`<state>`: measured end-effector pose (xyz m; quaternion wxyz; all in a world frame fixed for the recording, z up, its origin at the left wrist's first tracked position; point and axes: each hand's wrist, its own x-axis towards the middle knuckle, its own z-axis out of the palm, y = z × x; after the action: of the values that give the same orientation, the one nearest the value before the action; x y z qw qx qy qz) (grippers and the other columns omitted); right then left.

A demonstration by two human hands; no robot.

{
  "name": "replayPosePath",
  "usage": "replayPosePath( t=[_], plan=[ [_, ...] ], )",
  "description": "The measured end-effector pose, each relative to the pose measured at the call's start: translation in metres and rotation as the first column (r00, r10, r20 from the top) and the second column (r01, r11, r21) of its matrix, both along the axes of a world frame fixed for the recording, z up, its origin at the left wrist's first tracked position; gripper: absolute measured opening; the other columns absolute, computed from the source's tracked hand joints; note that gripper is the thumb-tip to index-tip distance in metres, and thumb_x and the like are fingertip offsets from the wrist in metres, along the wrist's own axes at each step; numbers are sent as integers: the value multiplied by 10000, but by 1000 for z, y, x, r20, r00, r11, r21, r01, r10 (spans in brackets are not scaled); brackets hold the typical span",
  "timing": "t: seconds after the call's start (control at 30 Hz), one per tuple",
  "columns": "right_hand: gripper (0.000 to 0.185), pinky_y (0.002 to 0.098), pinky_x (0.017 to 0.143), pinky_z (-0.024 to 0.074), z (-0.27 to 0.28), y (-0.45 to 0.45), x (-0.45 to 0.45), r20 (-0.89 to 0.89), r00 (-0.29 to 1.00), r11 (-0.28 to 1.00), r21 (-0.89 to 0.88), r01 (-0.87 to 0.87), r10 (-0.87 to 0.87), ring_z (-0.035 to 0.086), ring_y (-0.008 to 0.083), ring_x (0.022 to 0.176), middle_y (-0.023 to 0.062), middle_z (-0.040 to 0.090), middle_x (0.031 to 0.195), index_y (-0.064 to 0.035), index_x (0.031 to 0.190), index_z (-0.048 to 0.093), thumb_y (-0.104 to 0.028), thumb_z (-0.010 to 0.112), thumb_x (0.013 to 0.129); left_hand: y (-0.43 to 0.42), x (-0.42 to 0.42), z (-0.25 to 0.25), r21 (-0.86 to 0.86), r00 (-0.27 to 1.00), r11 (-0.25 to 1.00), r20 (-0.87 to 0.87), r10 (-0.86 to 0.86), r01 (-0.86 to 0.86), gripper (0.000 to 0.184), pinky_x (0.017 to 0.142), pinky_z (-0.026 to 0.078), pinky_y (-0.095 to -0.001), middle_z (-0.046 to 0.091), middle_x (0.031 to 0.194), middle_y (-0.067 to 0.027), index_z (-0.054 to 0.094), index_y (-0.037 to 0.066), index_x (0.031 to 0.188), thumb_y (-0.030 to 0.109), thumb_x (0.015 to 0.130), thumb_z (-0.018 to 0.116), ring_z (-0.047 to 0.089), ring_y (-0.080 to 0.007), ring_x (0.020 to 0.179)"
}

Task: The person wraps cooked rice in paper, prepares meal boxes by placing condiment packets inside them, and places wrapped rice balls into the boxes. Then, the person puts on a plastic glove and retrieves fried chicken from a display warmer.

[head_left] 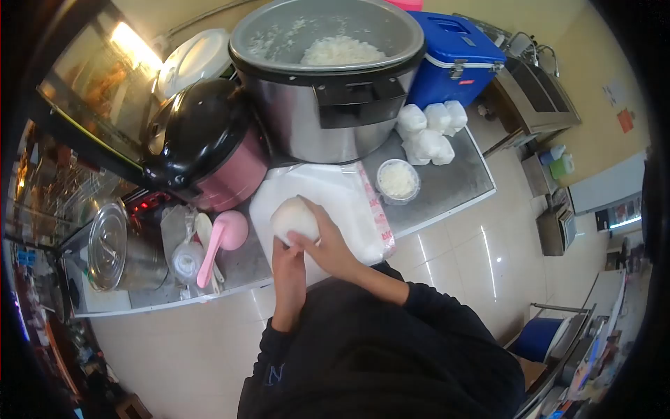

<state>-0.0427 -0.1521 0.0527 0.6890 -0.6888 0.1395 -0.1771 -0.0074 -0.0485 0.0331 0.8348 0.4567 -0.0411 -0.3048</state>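
Bundle [289,218], white and rounded, was clamped between the person's two hands, over the near part of a stack of white sheets [279,183]. The left hand [287,257] cupped it from below, fingers closed against it; the right hand [326,241] wrapped its right side. The stack reached the front edge of the bench [447,202], close to the dark-clothed body. To the right sat a clear cup of rice [398,180], with grey bench top showing from there to the right edge. Behind it were white packets [427,136] and a blue cooler [452,66]. A large rice pot [349,136] blocked the way beyond the stack. On the left stood a pink cooker [234,174], a pink ladle [227,234] nearer the front edge, and a lidded steel pot [139,258].
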Motion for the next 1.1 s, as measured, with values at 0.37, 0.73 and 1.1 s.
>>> replayPosePath(
  t=[0.37,0.73,1.1],
  plan=[
    [524,361,993,338,20,-129,-105,102,938,916,-206,344,-330,439,274,1178,180,449,1261,18,1330,369,-211,557,899,-127,-30,42,320,789,854,343,-509,412,557,1050,266,-378,376,1347,-166,315,-13,1366,301,947,504,333,-289,1280],
    [632,454,1062,172,-90,-382,-104,-358,729,811,-304,500,-584,368,268,1233,152,494,1250,-6,1233,512,-535,487,887,-235,-14,-25,905,223,410,425,-877,-111,1281,1070,193,-566,170,1429,-270,64,82,1470,323,504,869,172,-452,1331],
    [714,482,1077,111,-84,-379,-86,-486,633,792,-463,398,-603,270,292,1311,156,410,1360,-6,1275,487,-591,461,866,-252,-16,-46,896,354,401,444,-823,-192,1108,986,354,-469,366,1227,-215,241,22,1396,206,472,826,366,-398,1179]
  ],
)
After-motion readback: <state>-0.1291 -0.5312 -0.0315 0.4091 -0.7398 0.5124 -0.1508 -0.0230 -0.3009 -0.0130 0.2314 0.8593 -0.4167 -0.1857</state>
